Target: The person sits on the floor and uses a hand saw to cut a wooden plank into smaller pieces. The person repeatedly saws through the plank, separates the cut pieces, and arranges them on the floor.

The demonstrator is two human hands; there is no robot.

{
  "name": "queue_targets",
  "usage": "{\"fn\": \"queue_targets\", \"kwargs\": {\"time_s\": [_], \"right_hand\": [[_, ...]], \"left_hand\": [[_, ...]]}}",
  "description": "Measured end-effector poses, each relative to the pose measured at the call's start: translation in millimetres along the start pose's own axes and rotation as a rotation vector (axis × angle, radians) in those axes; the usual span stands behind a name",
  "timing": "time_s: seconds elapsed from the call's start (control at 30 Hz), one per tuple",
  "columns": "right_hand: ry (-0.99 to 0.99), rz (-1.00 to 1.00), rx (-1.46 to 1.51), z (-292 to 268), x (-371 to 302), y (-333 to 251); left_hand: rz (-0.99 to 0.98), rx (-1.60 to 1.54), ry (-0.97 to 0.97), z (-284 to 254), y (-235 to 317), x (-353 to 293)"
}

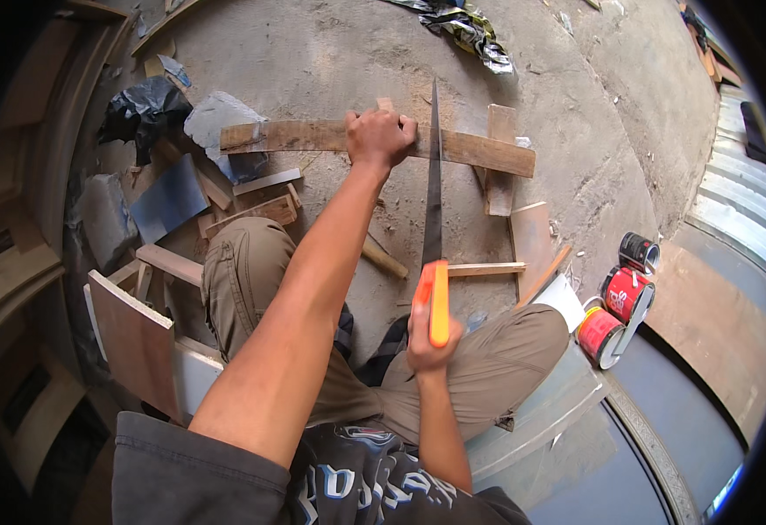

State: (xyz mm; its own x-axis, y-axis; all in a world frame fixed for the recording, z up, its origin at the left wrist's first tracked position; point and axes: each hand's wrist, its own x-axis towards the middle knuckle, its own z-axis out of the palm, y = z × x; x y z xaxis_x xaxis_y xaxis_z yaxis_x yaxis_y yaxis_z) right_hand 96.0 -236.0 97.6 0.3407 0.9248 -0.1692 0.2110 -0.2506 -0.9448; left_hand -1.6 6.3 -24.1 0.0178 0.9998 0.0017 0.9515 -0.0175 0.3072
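A long wooden plank [488, 153] lies crosswise before me, its right part resting over a short board [499, 194]. My left hand [380, 138] is closed around the plank near its middle, thumb side toward the saw. In my right hand [433, 339] is the orange and yellow handle of a handsaw [433, 206]. The saw's dark, tapering blade points away from me and crosses the plank just right of my left hand. Whether its teeth have cut into the wood cannot be made out. A small wood piece [385, 104] shows just beyond my left knuckles.
Wood offcuts [256, 214], a blue-grey panel [169, 198] and black plastic [147, 112] lie at left. A wooden frame [133, 341] stands beside my left knee. Several paint cans [625, 293] are at right. A round wooden stick [385, 259] lies between my legs.
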Motion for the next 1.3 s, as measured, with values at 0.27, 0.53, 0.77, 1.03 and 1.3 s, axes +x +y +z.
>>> {"fn": "queue_targets", "kwargs": {"time_s": [0.27,0.53,0.77,1.03,1.3], "right_hand": [[0.022,-0.106,-0.099,14,34,5],[0.036,0.022,0.05,17,55,8],[0.018,0.001,-0.013,3,-4,-2],[0.081,0.014,0.006,25,76,0],[-0.001,0.065,0.034,-10,-10,-11]], "left_hand": [[-0.002,-0.025,-0.027,-3,8,5],[0.006,-0.003,-0.04,-2,9,7],[-0.025,0.013,-0.024,-1,-2,4],[0.003,-0.014,-0.03,0,14,11],[-0.012,0.006,-0.053,3,1,4]]}}
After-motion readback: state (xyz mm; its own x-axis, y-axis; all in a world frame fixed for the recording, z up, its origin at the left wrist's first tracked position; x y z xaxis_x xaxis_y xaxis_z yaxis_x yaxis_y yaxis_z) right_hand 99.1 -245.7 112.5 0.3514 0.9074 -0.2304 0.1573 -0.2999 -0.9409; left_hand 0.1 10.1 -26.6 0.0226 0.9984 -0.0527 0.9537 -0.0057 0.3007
